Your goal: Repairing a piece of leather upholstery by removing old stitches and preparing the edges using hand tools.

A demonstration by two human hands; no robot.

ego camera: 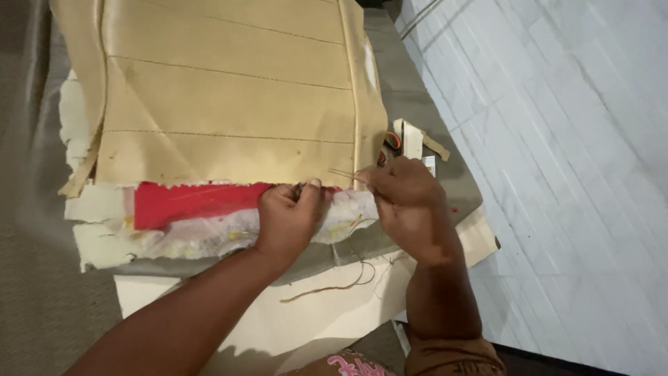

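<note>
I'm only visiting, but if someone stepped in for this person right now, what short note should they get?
Left hand: pressing down the frayed lower edge of the tan stitched seat cover, over red fabric and white foam padding.
Right hand: pinching a thin needle-like tool at that edge.
Brown thread trails loose below, across cream fabric.
Done: cannot tell how much of the edge is worked.
Left: the edge lies frayed and open toward the left.
</note>
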